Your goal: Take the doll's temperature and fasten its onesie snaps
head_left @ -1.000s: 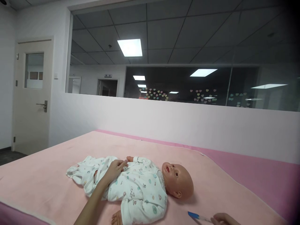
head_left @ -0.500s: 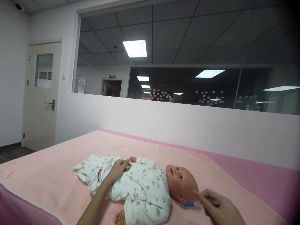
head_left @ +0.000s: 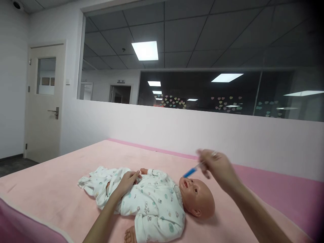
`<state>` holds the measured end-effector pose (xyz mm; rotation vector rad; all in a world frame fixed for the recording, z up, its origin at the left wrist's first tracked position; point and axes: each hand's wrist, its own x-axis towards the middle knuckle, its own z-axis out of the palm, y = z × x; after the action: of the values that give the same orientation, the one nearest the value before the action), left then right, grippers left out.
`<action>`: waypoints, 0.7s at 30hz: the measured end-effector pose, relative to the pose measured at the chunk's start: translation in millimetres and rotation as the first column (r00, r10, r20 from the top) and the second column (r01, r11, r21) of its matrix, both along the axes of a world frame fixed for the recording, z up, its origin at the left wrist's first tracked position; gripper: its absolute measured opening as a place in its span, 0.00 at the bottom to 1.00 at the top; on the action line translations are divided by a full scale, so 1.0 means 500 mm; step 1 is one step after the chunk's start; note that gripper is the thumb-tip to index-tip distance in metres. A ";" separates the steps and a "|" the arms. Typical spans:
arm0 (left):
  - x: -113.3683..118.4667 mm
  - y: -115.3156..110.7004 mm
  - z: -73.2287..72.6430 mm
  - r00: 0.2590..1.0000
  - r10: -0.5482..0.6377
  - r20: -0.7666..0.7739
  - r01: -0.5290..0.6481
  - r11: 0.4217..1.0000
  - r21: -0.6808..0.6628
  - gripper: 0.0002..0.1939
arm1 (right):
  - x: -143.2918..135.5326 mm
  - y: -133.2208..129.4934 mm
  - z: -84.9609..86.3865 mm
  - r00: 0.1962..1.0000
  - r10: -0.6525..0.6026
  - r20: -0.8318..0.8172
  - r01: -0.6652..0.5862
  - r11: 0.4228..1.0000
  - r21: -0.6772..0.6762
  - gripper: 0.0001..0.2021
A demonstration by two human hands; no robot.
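A baby doll [head_left: 197, 199] in a white patterned outfit [head_left: 157, 199] lies on its back, head to the right, mouth open. My left hand [head_left: 128, 182] rests on the doll's belly near its small hand, with fingers stretched out. Above the doll's face, my right hand [head_left: 211, 162] is pinched on a thin stick with a blue end [head_left: 189, 172]. That blue end points down and left, close to the doll's face; whether it touches cannot be made out. My right fingers are blurred.
The doll lies on a pink padded surface [head_left: 63, 175] with darker pink edges. Behind it stands a white low wall [head_left: 189, 131] under a wide window [head_left: 189, 40]. A closed door [head_left: 45, 125] is at the far left.
My right hand has moved up and left, from beside the back of the doll's head to above its face, carrying the blue-ended stick. My left hand has stayed on the belly.
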<state>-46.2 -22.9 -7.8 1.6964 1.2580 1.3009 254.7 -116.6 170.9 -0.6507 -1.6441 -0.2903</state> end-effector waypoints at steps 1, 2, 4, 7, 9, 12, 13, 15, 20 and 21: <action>0.000 0.001 0.000 1.000 -0.002 -0.005 0.002 1.000 0.002 0.30 | -0.009 0.011 -0.013 1.000 0.002 0.022 -0.001 1.000 -0.030 0.24; 0.000 0.001 0.000 1.000 0.000 -0.011 0.000 1.000 0.003 0.30 | -0.016 0.017 -0.023 1.000 0.014 0.013 -0.013 0.997 -0.081 0.21; 0.000 0.001 -0.001 1.000 0.005 -0.018 -0.005 1.000 0.002 0.30 | -0.023 0.015 -0.032 0.996 0.059 -0.066 -0.069 0.983 -0.172 0.18; 0.000 0.000 -0.001 1.000 0.005 -0.013 -0.005 1.000 0.001 0.30 | -0.040 -0.006 -0.042 0.965 0.206 -0.161 -0.238 0.947 -0.215 0.23; 0.000 -0.003 0.000 1.000 0.005 -0.012 -0.005 1.000 -0.005 0.29 | -0.066 -0.016 -0.060 0.961 0.267 -0.074 -0.277 0.936 -0.215 0.26; 0.000 -0.008 0.003 1.000 0.003 -0.017 -0.003 1.000 -0.001 0.29 | -0.102 -0.021 -0.092 0.965 0.252 0.072 -0.230 0.946 -0.229 0.24; 0.000 -0.009 0.003 1.000 -0.002 -0.016 0.002 1.000 0.000 0.29 | -0.108 -0.022 -0.098 0.970 0.237 0.059 -0.218 0.948 -0.231 0.22; 0.001 -0.010 0.004 1.000 -0.013 -0.013 0.012 1.000 -0.007 0.28 | -0.115 -0.024 -0.099 0.976 0.205 -0.072 -0.216 0.951 -0.222 0.20; 0.000 -0.008 -0.001 1.000 -0.009 0.000 0.009 1.000 -0.014 0.28 | -0.149 -0.032 -0.106 0.976 0.217 -0.034 -0.218 0.942 -0.254 0.25; 0.000 -0.007 -0.002 1.000 -0.004 -0.002 0.004 1.000 -0.014 0.28 | -0.157 -0.035 -0.112 0.975 0.219 0.042 -0.201 0.944 -0.261 0.25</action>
<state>-46.4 -26.5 -8.7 1.6900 1.2618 1.2855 176.4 -134.1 114.9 -0.6551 -1.8200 0.0563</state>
